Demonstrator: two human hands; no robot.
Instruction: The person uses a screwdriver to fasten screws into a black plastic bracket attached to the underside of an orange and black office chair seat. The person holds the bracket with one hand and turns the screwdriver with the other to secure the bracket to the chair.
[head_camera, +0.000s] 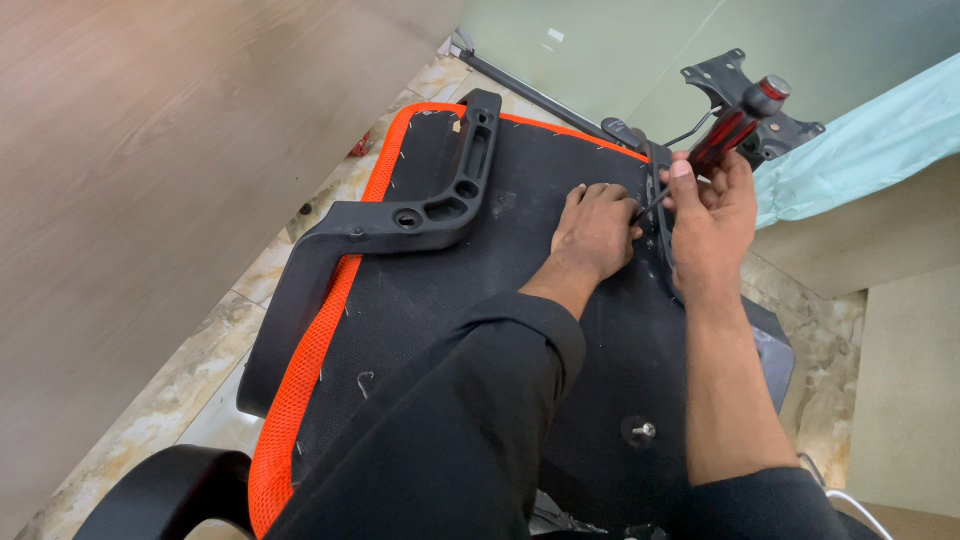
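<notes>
Right hand (712, 215) clenched round screwdriver (735, 128); shaft slants down-left to bracket (658, 200) on upturned seat (560, 300). Left hand (595, 232) curled, steadying tip just left.

It looks like an office: an upturned office chair seat (560, 300) lies on a marble-tiled floor (200, 360), with a wood-laminate panel (150, 150) at left and a frosted glass partition (620, 50) at the top.

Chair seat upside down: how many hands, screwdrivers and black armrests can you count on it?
Hands: 2, the left hand and the right hand
Screwdrivers: 1, a red and black screwdriver in the right hand
Black armrests: 2, one left, one right under the hands
Total: 5
</notes>
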